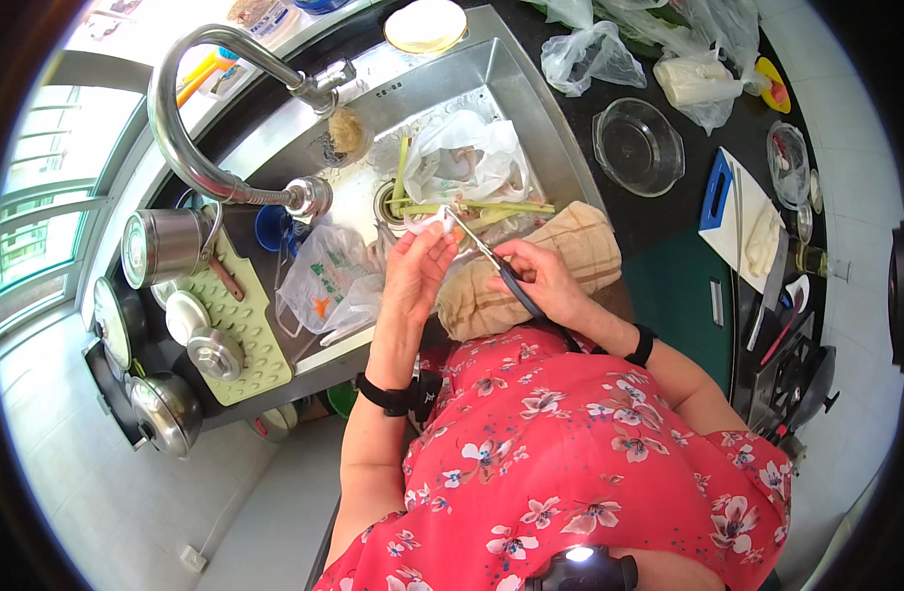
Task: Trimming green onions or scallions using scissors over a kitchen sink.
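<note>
Over the near side of the steel sink (522, 70), my left hand (421, 266) pinches a small whitish piece (435, 219); its exact kind cannot be made out. My right hand (544, 281) grips dark-handled scissors (489, 250), whose blade tips reach that piece. Behind the hands, green stalks (522, 208) lie across the sink around the drain (385, 203). A white plastic bag (470, 151) sits open beyond them with something pale inside. Beneath my right hand, a folded brown checked towel (581, 240) covers the sink's front edge.
A tall faucet (200, 166) arches over the left side. Left of my hand lies a clear plastic bag (322, 273), beside a green drying mat (248, 332). To the right are a glass bowl (639, 146), a cutting board (725, 221) and a knife (773, 273).
</note>
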`<state>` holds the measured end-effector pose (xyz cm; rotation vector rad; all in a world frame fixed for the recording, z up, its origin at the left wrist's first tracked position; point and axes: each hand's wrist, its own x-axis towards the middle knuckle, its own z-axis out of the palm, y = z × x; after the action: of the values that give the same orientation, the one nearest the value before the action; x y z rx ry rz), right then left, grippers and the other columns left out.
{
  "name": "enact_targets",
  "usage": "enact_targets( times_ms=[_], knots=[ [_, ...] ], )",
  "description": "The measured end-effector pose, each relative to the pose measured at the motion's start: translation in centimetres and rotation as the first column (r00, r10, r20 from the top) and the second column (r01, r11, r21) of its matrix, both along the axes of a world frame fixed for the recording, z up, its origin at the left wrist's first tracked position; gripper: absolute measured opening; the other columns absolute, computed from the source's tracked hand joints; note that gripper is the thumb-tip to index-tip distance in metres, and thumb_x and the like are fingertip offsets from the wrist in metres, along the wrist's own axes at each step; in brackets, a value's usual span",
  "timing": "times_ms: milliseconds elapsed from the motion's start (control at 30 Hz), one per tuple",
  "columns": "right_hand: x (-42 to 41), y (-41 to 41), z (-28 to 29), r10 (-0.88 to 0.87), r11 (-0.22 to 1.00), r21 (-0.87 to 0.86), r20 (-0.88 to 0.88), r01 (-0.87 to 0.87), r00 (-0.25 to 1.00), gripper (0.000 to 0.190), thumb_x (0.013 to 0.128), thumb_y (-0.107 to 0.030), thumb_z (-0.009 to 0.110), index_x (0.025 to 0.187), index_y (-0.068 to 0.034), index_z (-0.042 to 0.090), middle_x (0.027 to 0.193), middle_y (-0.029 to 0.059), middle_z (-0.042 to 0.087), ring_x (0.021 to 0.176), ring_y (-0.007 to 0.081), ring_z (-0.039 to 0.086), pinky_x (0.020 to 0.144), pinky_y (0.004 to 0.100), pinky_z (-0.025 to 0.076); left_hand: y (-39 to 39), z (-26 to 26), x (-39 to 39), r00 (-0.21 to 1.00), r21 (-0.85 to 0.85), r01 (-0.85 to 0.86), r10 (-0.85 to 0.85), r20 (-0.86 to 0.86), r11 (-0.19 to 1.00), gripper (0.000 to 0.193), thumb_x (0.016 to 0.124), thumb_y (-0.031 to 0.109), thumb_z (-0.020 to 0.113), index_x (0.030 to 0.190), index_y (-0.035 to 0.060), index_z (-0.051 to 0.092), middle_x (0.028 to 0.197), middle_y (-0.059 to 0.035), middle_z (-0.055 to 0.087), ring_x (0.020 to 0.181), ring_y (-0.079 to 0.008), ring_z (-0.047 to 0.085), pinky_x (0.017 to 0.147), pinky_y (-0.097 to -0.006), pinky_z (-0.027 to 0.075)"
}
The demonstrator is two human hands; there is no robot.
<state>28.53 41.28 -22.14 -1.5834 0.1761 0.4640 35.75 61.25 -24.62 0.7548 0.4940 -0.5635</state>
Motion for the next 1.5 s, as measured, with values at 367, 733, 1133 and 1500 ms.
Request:
enact_targets(
  times_ms=[367, 733, 1133, 1500],
  knots=[
    [-0.2, -0.5, 0.7, -0.085, 0.940, 0.307, -0.215, 0.150, 0.973, 0.033, 0.088, -0.013, 0.068, 0.116, -0.003, 0.054, 0.074, -0.0007, 0.058, 0.050, 0.0033, 0.047, 0.044, 0.0181, 0.035, 1.9, 0.7, 0.0, 0.980, 0.167, 0.197, -0.200, 0.001, 0.966, 0.022, 0.086, 0.006, 0.066, 0.107, -0.0003, 0.063, 0.097, -0.0094, 0.068, 0.082, -0.0151, 0.065, 0.075, -0.0271, 0.055],
    [1.8, -4.9, 4.8, -0.048, 0.995, 0.080, -0.140, 0.059, 0.989, 0.031, 0.087, -0.011, 0.069, 0.115, -0.003, 0.058, 0.073, -0.0028, 0.055, 0.056, 0.0010, 0.045, 0.045, 0.0169, 0.037, 9.7, -3.3, 3.8, 0.722, 0.620, 0.617, -0.663, -0.200, 0.484, 0.028, 0.082, 0.017, 0.071, 0.099, -0.0042, 0.064, 0.085, -0.0078, 0.066, 0.071, -0.0147, 0.064, 0.065, -0.0257, 0.055],
    [7.7, -7.2, 4.1, 0.671, 0.215, -0.915, -0.117, -0.342, 0.733, 0.035, 0.071, -0.023, 0.073, 0.096, -0.002, 0.059, 0.081, 0.0143, 0.065, 0.083, 0.0334, 0.065, 0.066, 0.0441, 0.049, -1.2, -11.0, 12.5, 0.318, 0.963, 0.252, -0.948, 0.013, 0.098, 0.026, 0.074, 0.007, 0.063, 0.098, 0.0079, 0.070, 0.090, -0.0167, 0.069, 0.088, -0.0339, 0.065, 0.078, -0.0393, 0.052],
    [5.9, -6.8, 1.6, 0.585, 0.375, -0.888, 0.004, -0.266, 0.811, 0.032, 0.074, -0.024, 0.072, 0.090, -0.001, 0.059, 0.076, 0.0165, 0.066, 0.076, 0.0312, 0.067, 0.065, 0.0422, 0.052, -7.7, -16.9, 14.9, 0.144, 0.923, -0.339, -0.979, -0.143, -0.184, 0.017, 0.076, 0.012, 0.065, 0.092, 0.0098, 0.065, 0.105, -0.0154, 0.056, 0.098, -0.0328, 0.060, 0.076, -0.0419, 0.052]
  ],
)
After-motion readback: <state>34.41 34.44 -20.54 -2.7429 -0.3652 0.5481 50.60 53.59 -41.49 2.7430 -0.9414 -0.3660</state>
